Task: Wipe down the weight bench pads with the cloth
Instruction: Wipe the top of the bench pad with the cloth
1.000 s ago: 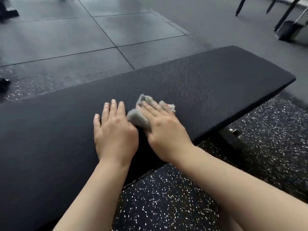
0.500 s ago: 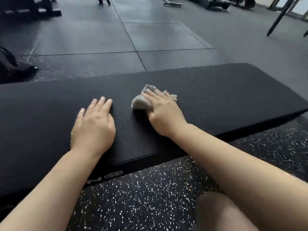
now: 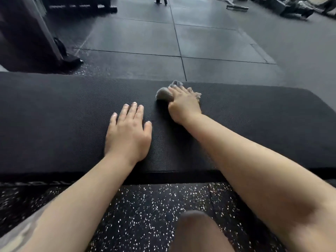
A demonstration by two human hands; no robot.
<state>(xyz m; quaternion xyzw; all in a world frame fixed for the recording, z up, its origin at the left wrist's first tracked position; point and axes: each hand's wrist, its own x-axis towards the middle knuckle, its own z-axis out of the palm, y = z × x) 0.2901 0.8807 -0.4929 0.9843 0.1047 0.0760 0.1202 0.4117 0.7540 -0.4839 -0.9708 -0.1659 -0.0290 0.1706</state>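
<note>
Speckled black rubber gym floor (image 3: 145,206) beneath. Right hand (image 3: 183,104) presses crumpled grey cloth (image 3: 163,94) flat-fingered against long black textured bench pad (image 3: 54,115), near its far edge; left hand (image 3: 128,132) spread flat alongside. Risk: cloth, bunched small, slips over that edge.

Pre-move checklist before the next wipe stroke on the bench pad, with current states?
1. Cloth under the right hand: ok, fingers press it on the pad.
2. Cloth touching the bench pad: ok.
3. Left hand clear of the cloth: ok, flat on the pad, apart from it.
4. Room to stroke right: ok, bare pad beyond the right hand.
5. Cloth near the far edge: not ok, it sits right at it.
6. Cloth damp or dirty: cannot tell.
</note>
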